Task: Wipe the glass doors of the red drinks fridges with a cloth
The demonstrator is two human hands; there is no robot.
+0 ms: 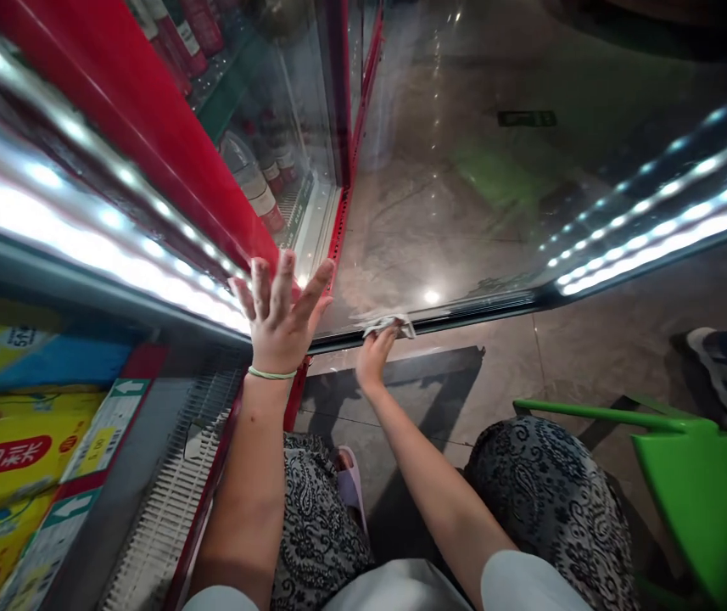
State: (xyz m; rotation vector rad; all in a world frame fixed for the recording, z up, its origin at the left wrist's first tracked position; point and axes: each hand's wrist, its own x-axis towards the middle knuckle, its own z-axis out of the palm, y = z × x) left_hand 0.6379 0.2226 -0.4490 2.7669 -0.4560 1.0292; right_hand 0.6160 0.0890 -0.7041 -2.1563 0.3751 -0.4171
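My left hand [280, 310] is raised with its fingers spread, near the red frame [210, 170] of a cooler, with a pale green band at the wrist. To the right of it, my right hand [376, 352] pinches a whitish cloth [411, 327] at the dark bottom edge [478, 314] of a glass door [452, 212]. Part of the cloth shows on both sides of my fingertips. Whether my left palm touches the glass or frame cannot be made out.
Yellow packages [7, 450] sit on a shelf at the left. Bottles [254, 182] stand behind glass. Bright light strips run along both sides. A green chair [700, 501] is at the lower right, near another person's shoe [719, 369].
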